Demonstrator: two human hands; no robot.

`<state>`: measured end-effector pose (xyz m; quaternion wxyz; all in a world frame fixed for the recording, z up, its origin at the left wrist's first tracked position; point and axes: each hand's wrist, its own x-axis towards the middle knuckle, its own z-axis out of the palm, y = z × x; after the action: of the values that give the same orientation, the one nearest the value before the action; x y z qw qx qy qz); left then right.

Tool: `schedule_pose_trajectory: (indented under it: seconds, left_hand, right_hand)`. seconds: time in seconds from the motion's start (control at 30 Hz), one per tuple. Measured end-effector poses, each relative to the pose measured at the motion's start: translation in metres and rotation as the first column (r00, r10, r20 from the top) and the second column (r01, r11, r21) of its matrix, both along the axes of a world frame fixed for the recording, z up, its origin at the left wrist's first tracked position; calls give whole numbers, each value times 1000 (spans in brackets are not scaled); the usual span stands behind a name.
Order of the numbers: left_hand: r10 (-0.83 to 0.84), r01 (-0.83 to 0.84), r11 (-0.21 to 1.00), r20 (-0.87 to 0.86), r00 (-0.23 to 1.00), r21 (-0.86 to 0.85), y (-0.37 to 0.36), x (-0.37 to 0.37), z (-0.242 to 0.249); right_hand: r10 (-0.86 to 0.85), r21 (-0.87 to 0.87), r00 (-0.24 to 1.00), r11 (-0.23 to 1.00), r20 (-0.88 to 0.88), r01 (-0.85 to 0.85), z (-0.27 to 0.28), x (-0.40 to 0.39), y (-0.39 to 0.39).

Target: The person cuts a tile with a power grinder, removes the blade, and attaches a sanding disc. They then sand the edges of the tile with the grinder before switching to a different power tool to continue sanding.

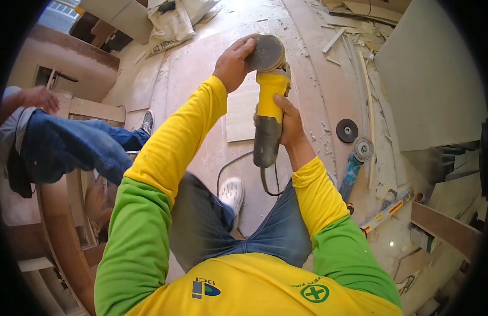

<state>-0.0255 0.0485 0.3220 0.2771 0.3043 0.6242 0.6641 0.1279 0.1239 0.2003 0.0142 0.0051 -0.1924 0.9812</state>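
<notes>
A yellow and black angle grinder [274, 100] is held up in front of me, its head away from me and its cord hanging down. My right hand [292, 122] wraps round the grinder's body from the right, thumb on the yellow housing. At the head sits a dark round disc [267, 52], its flat face turned up. My left hand [236, 60] grips the disc's left edge, fingertips on the rim and part of the fingers hidden behind it.
On the floor at the right lie a black round pad [347, 130], a teal angle grinder [351, 176] and a spirit level [388, 210]. Another person's jeans-clad leg [70, 142] is at the left, beside wooden framing [65, 237]. Wood strips and debris litter the right side.
</notes>
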Motion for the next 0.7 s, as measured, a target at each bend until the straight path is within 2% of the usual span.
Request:
schedule_pose_trajectory:
  seconds: [0.03, 0.07, 0.1, 0.17, 0.23, 0.27, 0.3, 0.37, 0.43, 0.47, 0.5, 0.53, 0.6, 0.63, 0.7]
  left_hand:
    - [59, -64, 996, -76, 995, -65, 3, -2, 1]
    - [109, -129, 984, -154, 982, -121, 7, -4, 1]
    - [97, -116, 986, -158, 983, -116, 7, -5, 0]
    - [182, -169, 934, 12, 983, -314, -2, 0, -13]
    - [-77, 19, 863, -94, 993, -505, -16, 9, -39]
    - [-221, 144, 763, -45, 974, -631, -18, 18, -51]
    - [-309, 296, 709, 95, 946, -641, -20, 30, -66]
    - [-423, 476, 612, 247, 872, -632, -13, 62, -82]
    - [-462, 472, 630, 191, 866, -616, 1, 88, -85]
    - [-372, 523, 691, 376, 849, -499, 7, 95, -92]
    - [-285, 539, 756, 554, 782, -371, 12, 98, -98]
    - [-281, 537, 761, 562, 778, -363, 14, 100, -104]
    - [-327, 460, 724, 331, 885, -515, 19, 99, -113]
    - [-334, 433, 720, 277, 901, -542, 21, 103, -115]
    - [-328, 446, 738, 308, 893, -507, 19, 109, -120]
  right_hand:
    - [-6, -3, 1000, 1000, -3, 6, 6, -2, -3]
    - [-124, 52, 991, 991, 50, 122, 17, -5, -6]
    - [-247, 117, 965, 965, 94, 235, 24, -8, -7]
    - [-332, 158, 939, 936, 87, 315, 9, -14, 2]
    - [-390, 150, 897, 919, 209, 365, -10, -9, 21]
    - [-455, 189, 872, 886, 180, 424, -17, -8, 30]
    - [-455, 190, 868, 887, 199, 422, -26, -5, 38]
    - [-578, 185, 771, 816, 267, 548, -40, -4, 56]
    - [-601, 222, 744, 799, 292, 559, -36, 6, 65]
    - [-626, 244, 721, 780, 296, 577, -37, 9, 71]
    - [-648, 268, 701, 762, 300, 590, -39, 12, 76]
    - [-662, 302, 683, 749, 308, 590, -34, 17, 78]
    - [-635, 287, 706, 772, 314, 566, -30, 24, 84]
    - [-610, 262, 728, 793, 314, 551, -29, 28, 86]
    - [-611, 304, 711, 791, 349, 530, -30, 32, 85]
